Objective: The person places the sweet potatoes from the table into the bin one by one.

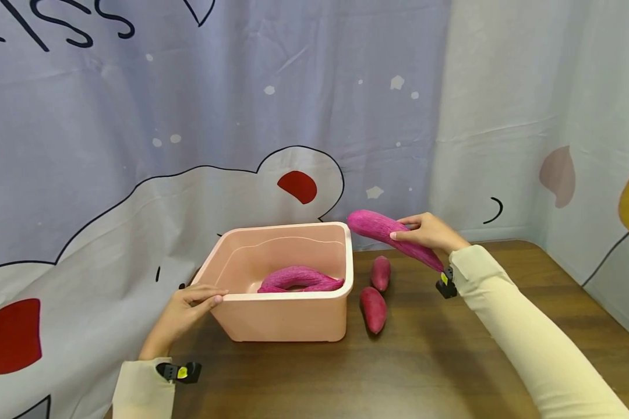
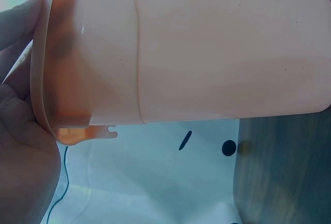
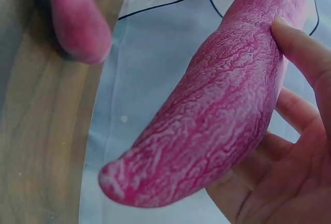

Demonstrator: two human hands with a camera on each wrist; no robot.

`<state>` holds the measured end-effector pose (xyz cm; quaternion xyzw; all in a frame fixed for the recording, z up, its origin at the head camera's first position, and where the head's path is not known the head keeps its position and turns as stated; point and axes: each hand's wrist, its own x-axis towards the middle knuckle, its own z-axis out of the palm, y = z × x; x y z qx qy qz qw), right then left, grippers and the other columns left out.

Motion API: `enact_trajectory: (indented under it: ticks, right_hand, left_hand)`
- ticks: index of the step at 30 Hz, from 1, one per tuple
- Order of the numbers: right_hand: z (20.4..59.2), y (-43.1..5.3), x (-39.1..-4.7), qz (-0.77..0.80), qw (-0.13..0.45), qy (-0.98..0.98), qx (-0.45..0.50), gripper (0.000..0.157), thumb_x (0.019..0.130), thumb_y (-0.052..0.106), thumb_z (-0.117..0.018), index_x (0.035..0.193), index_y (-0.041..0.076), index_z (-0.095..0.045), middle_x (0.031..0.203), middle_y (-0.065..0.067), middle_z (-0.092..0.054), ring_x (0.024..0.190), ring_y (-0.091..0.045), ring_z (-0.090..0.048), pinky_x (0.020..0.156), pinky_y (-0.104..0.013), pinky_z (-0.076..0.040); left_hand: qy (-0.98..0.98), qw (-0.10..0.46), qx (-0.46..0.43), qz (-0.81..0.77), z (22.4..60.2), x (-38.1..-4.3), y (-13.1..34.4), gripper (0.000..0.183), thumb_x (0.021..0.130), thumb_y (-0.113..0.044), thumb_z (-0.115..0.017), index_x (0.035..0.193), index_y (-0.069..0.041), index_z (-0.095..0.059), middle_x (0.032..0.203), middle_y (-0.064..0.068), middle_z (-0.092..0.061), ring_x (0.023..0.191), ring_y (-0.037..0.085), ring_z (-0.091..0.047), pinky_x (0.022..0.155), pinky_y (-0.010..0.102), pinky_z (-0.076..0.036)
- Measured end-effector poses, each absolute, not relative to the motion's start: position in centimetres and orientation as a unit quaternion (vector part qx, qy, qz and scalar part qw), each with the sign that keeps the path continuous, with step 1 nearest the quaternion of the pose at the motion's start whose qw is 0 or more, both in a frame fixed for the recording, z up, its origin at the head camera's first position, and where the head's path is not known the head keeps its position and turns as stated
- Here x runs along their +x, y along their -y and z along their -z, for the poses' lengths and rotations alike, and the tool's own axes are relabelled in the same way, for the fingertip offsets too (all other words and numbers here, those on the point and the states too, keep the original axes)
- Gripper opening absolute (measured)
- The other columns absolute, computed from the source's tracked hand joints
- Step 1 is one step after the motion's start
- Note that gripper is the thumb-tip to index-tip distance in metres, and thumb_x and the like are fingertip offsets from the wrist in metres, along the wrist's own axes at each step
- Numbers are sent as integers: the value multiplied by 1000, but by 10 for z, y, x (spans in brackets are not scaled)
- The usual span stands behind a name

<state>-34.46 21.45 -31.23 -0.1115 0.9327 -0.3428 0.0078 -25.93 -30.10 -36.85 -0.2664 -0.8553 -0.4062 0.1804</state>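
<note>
My right hand (image 1: pixel 431 233) holds a long magenta eggplant (image 1: pixel 374 226) between thumb and fingers, raised above the table right of the bin. Its wrinkled skin and rounded end fill much of the right wrist view, with the thumb laid along one side. My left hand (image 1: pixel 184 311) grips the rim of a pale pink plastic bin (image 1: pixel 288 320) at its near left corner. Inside the bin lies curved magenta eggplant (image 1: pixel 299 274), its lower part hidden by the front wall. Two small reddish sweet potatoes (image 1: pixel 373 309) lie on the table beside the bin's right wall.
The brown wooden table (image 1: pixel 398 378) ends at a printed curtain (image 1: pixel 388 116) hanging close behind the bin. Another stretch of curtain (image 1: pixel 597 233) runs along the right side. Each wrist wears a small black strapped device (image 1: pixel 188 372).
</note>
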Motion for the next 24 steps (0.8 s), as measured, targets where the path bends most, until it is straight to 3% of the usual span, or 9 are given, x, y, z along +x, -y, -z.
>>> enact_trajectory:
  ticks: [11,24]
  right_hand:
    - [296,-199,-349,349,24,-931,-102,62,87,43,-68,134,5,-56,114,-22,-67,78,-15,-64,66,-26,-52]
    - [284,-174,-356,347,19,-931,-111,61,85,44,-70,134,10,-57,115,-19,-68,85,-18,-64,71,-28,-52]
  left_hand:
    - [854,181,-270,407,369,-259,302,16,85,-1,-69,100,-1,-75,99,11,-73,96,-7,-59,82,8,-45]
    - [851,185,-274,408,370,-260,302,16,84,0,-70,100,0,-75,99,11,-73,96,-7,-59,82,8,-45]
